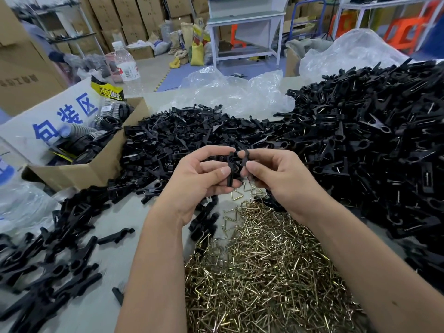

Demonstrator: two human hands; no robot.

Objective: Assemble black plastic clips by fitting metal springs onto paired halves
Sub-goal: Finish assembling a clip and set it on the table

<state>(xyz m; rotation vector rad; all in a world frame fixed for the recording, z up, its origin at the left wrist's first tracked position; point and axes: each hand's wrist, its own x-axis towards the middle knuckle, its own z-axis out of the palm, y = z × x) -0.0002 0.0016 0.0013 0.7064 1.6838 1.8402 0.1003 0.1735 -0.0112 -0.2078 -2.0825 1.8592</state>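
Observation:
Above the table's middle, my left hand (204,175) grips one black clip half (231,173) upright between thumb and fingers. My right hand (274,174) pinches a second black clip half (243,157) right beside it, the two halves touching near their ring ends. A heap of brass-coloured metal springs (262,265) lies under my forearms. Loose black clip halves (182,138) are piled behind my hands, and a large mound of assembled clips (365,140) with springs fitted fills the right side.
A cardboard box (101,167) with black parts stands at the left, a water bottle (126,66) behind it. Crumpled clear plastic bags (235,90) lie at the back. More black clip pieces (55,258) scatter over the grey tabletop (125,212) at the left.

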